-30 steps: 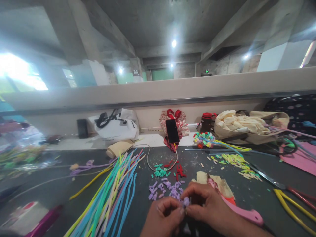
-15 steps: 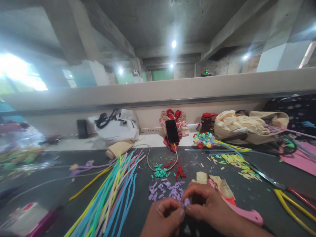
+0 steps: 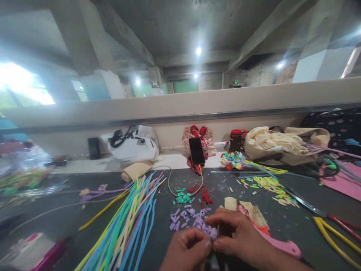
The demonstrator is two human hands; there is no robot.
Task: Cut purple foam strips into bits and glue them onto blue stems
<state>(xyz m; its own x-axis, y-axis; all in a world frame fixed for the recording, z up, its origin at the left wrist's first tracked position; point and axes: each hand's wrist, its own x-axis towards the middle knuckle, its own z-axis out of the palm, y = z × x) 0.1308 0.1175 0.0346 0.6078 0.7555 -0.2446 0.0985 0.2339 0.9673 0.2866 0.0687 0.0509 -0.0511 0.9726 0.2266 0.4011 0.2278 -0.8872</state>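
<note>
Both hands meet at the front of the dark table, fingers closed in a pinch. Between them is a small purple pipe-cleaner bundle (image 3: 213, 232). My left hand (image 3: 187, 246) pinches its lower left side, and my right hand (image 3: 241, 234) holds it from the right. The fingertips partly hide how the bundle is made. Just behind the hands lie short purple pipe-cleaner pieces (image 3: 175, 221), with green pieces (image 3: 183, 198) and red pieces (image 3: 207, 196) farther back. A pink-handled tool (image 3: 286, 246) lies partly under my right forearm.
Long coloured pipe cleaners (image 3: 118, 226) spread across the left. Yellow-green pieces (image 3: 266, 183), scissors (image 3: 307, 205) and yellow-handled pliers (image 3: 324, 233) lie to the right. A phone (image 3: 196, 149) with a cable (image 3: 169, 182) leans at the back, between a white bag (image 3: 135, 146) and a bottle (image 3: 235, 141).
The purple bundle shows a little more between the fingertips, and the right index finger has shifted slightly left. Both hands stay in nearly the same place.
</note>
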